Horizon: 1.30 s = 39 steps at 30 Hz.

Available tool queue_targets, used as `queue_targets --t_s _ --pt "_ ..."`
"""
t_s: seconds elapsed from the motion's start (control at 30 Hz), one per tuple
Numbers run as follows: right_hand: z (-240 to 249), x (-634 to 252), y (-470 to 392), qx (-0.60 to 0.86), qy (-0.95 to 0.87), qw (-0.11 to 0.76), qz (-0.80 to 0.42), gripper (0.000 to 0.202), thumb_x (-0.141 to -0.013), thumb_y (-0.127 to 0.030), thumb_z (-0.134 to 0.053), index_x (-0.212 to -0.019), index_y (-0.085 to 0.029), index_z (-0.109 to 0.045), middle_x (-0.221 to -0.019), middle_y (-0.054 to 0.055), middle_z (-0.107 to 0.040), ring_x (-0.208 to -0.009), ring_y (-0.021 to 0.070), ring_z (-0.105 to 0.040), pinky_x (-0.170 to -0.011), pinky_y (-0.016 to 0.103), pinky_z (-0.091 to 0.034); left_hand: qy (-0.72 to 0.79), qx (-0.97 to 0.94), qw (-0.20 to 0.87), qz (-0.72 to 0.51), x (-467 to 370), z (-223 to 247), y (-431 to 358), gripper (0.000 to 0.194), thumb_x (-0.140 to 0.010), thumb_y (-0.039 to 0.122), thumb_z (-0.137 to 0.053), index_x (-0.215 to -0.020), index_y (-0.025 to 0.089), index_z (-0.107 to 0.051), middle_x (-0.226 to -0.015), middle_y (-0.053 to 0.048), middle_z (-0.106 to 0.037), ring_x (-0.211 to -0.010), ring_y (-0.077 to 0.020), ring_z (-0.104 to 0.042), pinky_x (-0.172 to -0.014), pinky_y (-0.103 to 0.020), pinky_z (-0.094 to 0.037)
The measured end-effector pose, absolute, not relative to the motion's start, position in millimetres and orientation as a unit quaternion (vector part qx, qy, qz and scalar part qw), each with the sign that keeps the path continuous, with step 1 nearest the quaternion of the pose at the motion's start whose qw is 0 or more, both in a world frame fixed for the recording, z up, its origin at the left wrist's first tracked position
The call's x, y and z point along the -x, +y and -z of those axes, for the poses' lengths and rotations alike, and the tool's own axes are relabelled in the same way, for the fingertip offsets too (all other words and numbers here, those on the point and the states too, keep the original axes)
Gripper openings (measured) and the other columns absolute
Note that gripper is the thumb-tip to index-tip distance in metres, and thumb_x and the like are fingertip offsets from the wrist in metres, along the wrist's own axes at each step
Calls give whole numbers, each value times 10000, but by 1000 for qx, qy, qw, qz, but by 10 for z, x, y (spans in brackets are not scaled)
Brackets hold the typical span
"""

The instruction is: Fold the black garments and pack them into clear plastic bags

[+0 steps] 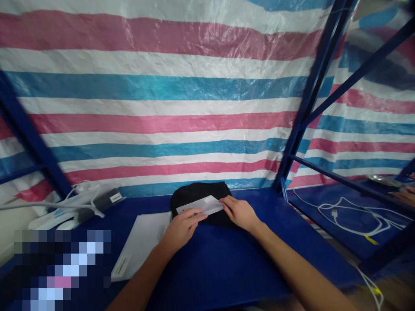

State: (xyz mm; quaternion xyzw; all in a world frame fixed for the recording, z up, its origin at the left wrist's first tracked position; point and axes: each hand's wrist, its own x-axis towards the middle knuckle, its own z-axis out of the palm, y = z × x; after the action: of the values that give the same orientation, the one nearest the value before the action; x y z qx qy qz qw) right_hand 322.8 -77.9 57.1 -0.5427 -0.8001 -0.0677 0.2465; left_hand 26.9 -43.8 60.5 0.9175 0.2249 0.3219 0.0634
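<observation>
A narrow white paper or packet (202, 204), with small dark marks near its left end, lies slanted over a black cloth item (194, 191) on the blue table (210, 268). My left hand (184, 226) has its fingers closed on the lower left edge of the paper. At the paper's right end, my right hand (240, 211) pinches the corner between thumb and fingers. Just left of my left hand is a larger white sheet or flat package (142, 239) with a small label at its lower corner.
White cables and a power strip (58, 216) crowd the table's left end beside a grey labelled packet (108, 199). Blue metal posts (296, 125) frame both sides. Coiled white cable (353, 220) lies on the right-hand surface, where part of another person's hand (407, 199) shows.
</observation>
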Motion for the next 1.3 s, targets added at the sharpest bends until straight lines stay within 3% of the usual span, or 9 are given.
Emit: queue_targets --t_s 0.13,0.3,0.4,0.5,0.6,0.67,0.77,1.03,1.3 --pt "-552 -3231 -770 537 -802 252 70 304 -1121 -293 -435 -1322 -247 -657 -1145 78 -745 -921 211 -743 -731 284 -520 236 -913 67 -325 -292 -612 -454 460 -997 81 -522 -1303 328 -762 -1327 -38 -743 -1169 -227 -729 -1025 -393 -595" --pt "-545 -3236 -766 525 -807 262 70 301 -1112 -285 -442 -1319 -239 -655 -1153 86 -745 -929 223 -752 -747 299 -551 276 -897 104 -328 -359 -718 -557 245 -1043 294 -599 -1160 294 -814 -1165 -38 -801 -1079 -244 -750 -980 -382 -591" --pt "-584 -3247 -787 514 -805 291 54 316 -1112 -301 -441 -1357 -246 -632 -1193 94 -738 -958 233 -756 -785 321 -582 312 -878 137 -337 -382 -755 -572 293 -1077 335 -544 -1018 263 -823 -1032 -33 -813 -977 -230 -761 -910 -350 -592" --pt "-640 -3251 -821 492 -793 358 18 359 -1105 -308 -447 -1439 -250 -565 -1213 100 -726 -1012 249 -750 -849 364 -607 352 -839 123 -397 -382 -718 -507 271 -1057 325 -569 -966 251 -813 -998 -41 -808 -924 -233 -759 -862 -347 -595" --pt "-667 -3215 -850 484 -737 472 -35 399 -1105 -338 -449 -1490 -246 -498 -1192 107 -706 -935 236 -749 -755 350 -625 356 -813 75 -455 -376 -659 -429 208 -1007 249 -606 -1053 265 -807 -1087 -48 -802 -1010 -253 -742 -936 -397 -592" --pt "-663 -3159 -862 475 -686 546 -68 411 -1108 -364 -447 -1501 -242 -470 -1210 116 -685 -861 216 -747 -673 324 -622 349 -806 55 -475 -382 -643 -412 276 -992 182 -576 -1134 273 -794 -1150 -49 -791 -1093 -260 -714 -993 -429 -582" --pt "-638 -3053 -881 447 -656 600 -96 420 -1108 -375 -456 -1506 -242 -448 -1207 110 -674 -857 207 -747 -764 359 -651 341 -806 49 -482 -414 -652 -443 375 -995 119 -497 -1194 266 -778 -1197 -51 -779 -1152 -260 -678 -1023 -452 -571" --pt "-645 -2956 -977 424 -729 535 -43 428 -1086 -305 -460 -1512 -274 -462 -1250 108 -672 -857 200 -716 -815 366 -648 352 -828 112 -422 -540 -520 -492 451 -966 69 -418 -1165 234 -787 -1212 -70 -775 -1150 -243 -715 -1057 -441 -567" --pt "-675 -3008 -965 462 -793 398 -6 424 -1097 -313 -417 -1514 -244 -448 -1213 106 -705 -895 222 -736 -802 355 -609 366 -870 143 -298 -593 -358 -465 329 -911 68 -574 -1059 237 -813 -1118 -76 -792 -1061 -281 -746 -1002 -438 -582"
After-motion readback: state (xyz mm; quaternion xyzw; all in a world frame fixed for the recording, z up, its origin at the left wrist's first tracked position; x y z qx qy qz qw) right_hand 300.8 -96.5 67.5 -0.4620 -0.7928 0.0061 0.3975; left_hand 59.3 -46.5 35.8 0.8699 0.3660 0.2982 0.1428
